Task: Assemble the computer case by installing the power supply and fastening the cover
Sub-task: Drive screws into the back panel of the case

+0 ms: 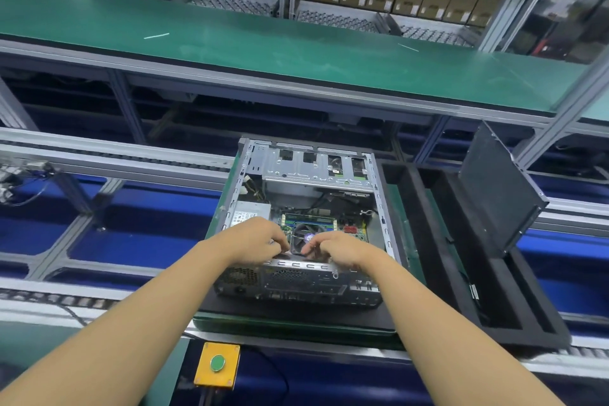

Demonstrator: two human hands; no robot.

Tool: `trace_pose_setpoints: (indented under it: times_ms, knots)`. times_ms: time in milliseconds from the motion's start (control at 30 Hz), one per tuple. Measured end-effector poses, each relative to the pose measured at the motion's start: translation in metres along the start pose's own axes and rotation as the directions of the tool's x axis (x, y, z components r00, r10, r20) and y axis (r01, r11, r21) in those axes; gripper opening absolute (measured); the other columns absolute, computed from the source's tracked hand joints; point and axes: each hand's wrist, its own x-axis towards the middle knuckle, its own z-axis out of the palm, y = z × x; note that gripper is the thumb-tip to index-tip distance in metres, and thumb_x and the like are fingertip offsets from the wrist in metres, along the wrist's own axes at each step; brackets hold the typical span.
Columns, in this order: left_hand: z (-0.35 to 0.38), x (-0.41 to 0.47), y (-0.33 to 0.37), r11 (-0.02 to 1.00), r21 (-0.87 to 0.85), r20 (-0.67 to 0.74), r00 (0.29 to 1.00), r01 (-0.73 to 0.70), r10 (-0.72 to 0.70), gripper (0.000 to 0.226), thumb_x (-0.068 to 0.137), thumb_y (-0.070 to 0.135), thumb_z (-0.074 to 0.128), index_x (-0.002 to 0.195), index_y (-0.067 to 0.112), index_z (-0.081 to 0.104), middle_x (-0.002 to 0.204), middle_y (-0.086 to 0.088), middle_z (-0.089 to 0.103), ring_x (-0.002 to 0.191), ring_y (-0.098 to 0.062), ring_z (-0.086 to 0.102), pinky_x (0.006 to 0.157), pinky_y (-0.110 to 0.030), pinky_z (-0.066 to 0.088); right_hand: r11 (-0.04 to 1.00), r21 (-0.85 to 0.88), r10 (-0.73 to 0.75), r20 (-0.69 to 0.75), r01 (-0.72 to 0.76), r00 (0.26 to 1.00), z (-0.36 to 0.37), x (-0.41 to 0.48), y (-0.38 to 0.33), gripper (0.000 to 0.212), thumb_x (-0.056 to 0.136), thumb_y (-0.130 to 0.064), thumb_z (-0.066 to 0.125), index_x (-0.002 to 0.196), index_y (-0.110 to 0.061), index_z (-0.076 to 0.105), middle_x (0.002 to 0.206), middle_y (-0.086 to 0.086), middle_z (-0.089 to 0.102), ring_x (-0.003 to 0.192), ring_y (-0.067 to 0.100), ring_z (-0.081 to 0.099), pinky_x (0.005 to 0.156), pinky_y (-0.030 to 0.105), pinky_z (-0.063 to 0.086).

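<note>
Computer case [296,280] grey and lidless; left hand [255,241] and right hand [339,249] curled inside, grip unclear.

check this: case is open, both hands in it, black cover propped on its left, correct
No: the head view shows the black cover propped right of the case, not left. The case is open, left hand and right hand in it.

Green pallet [283,324] sat on roller conveyor [49,298]. Black mat [329,315] on pallet carried open computer case [296,283]. Black foam tray [514,306] just right of case held cover [497,188], tilted. Upper green bench [296,43] bore thin white strips [156,36].
</note>
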Motion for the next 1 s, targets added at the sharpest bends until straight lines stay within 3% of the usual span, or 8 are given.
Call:
trace_pose_setpoints:
  times_ms: [100, 267, 400, 467, 600, 733, 900, 1000]
  knots:
    - [0.003, -0.002, 0.002, 1.000, 0.008, -0.105, 0.994, -0.003, 0.004, 0.035, 0.094, 0.016, 0.046, 0.106, 0.028, 0.076, 0.084, 0.025, 0.066, 0.075, 0.015, 0.054, 0.075, -0.013, 0.039, 0.995, 0.100, 0.032, -0.032, -0.028, 0.999, 0.001, 0.000, -0.002, 0.042, 0.096, 0.009, 0.031, 0.101, -0.005, 0.070, 0.099, 0.011, 0.073, 0.065, -0.002, 0.065, 0.054, 0.010, 0.045]
    - [0.010, -0.004, 0.002, 0.997, 0.076, -0.073, 0.997, -0.025, 0.030, 0.037, 0.093, 0.016, 0.044, 0.102, 0.034, 0.075, 0.075, 0.027, 0.063, 0.087, -0.002, 0.054, 0.112, -0.032, 0.025, 0.998, 0.045, 0.049, -0.053, -0.047, 0.997, 0.000, -0.005, 0.000, 0.041, 0.098, 0.004, 0.033, 0.097, -0.011, 0.071, 0.092, -0.003, 0.071, 0.077, -0.001, 0.063, 0.062, 0.010, 0.045]
    - [0.011, -0.004, 0.001, 0.999, 0.033, -0.127, 0.992, -0.018, 0.022, 0.036, 0.094, 0.014, 0.045, 0.100, 0.031, 0.076, 0.102, 0.016, 0.072, 0.102, -0.009, 0.061, 0.113, -0.039, 0.030, 0.999, -0.003, 0.042, -0.053, -0.042, 0.998, 0.001, -0.005, 0.000, 0.043, 0.098, 0.004, 0.032, 0.101, -0.014, 0.071, 0.102, -0.001, 0.074, 0.091, 0.013, 0.065, 0.090, 0.041, 0.051]
    - [0.011, -0.006, 0.002, 0.999, 0.044, -0.135, 0.991, -0.021, 0.027, 0.034, 0.095, 0.014, 0.046, 0.100, 0.031, 0.075, 0.099, 0.015, 0.070, 0.101, -0.011, 0.060, 0.109, -0.039, 0.032, 0.997, 0.065, 0.042, -0.069, -0.038, 0.997, 0.002, -0.003, 0.001, 0.039, 0.100, -0.001, 0.033, 0.103, -0.012, 0.070, 0.109, 0.006, 0.076, 0.103, 0.022, 0.068, 0.100, 0.040, 0.052]
    - [0.009, -0.011, 0.001, 1.000, -0.011, -0.201, 0.980, -0.012, 0.010, 0.035, 0.096, 0.010, 0.045, 0.107, 0.029, 0.072, 0.107, 0.011, 0.064, 0.113, -0.016, 0.053, 0.101, -0.038, 0.036, 0.996, 0.085, 0.021, -0.085, -0.014, 0.996, 0.004, -0.005, 0.000, 0.035, 0.106, -0.010, 0.035, 0.111, -0.015, 0.069, 0.110, -0.004, 0.074, 0.105, 0.012, 0.068, 0.075, 0.013, 0.049]
    - [0.001, -0.027, -0.006, 0.982, -0.190, -0.323, 0.946, -0.022, -0.041, 0.029, 0.099, 0.015, 0.048, 0.115, 0.030, 0.067, 0.126, 0.013, 0.061, 0.124, -0.004, 0.047, 0.109, -0.033, 0.034, 0.986, -0.091, -0.161, -0.273, 0.142, 0.948, 0.009, -0.007, -0.016, 0.029, 0.105, -0.019, 0.043, 0.102, -0.032, 0.068, 0.105, -0.018, 0.067, 0.085, -0.003, 0.059, 0.073, 0.023, 0.042]
    - [-0.008, -0.065, -0.030, 0.895, -0.445, -0.476, 0.848, -0.001, -0.235, 0.014, 0.101, 0.034, 0.052, 0.099, 0.041, 0.064, 0.071, 0.011, 0.070, 0.053, -0.005, 0.058, 0.051, -0.017, 0.044, 0.893, -0.185, -0.447, -0.272, 0.409, 0.852, 0.046, -0.004, -0.072, 0.024, 0.101, -0.024, 0.052, 0.089, -0.042, 0.064, 0.080, -0.004, 0.071, 0.067, 0.017, 0.062, 0.065, 0.035, 0.052]
    - [-0.004, -0.096, -0.050, 0.892, -0.443, -0.521, 0.786, 0.084, -0.333, 0.019, 0.101, 0.037, 0.050, 0.090, 0.036, 0.065, 0.058, 0.004, 0.064, 0.047, -0.011, 0.056, 0.048, -0.025, 0.048, 0.834, -0.245, -0.530, -0.105, 0.494, 0.842, 0.086, 0.003, -0.107, 0.024, 0.103, -0.026, 0.051, 0.092, -0.041, 0.065, 0.072, -0.005, 0.068, 0.058, 0.001, 0.053, 0.060, 0.019, 0.043]
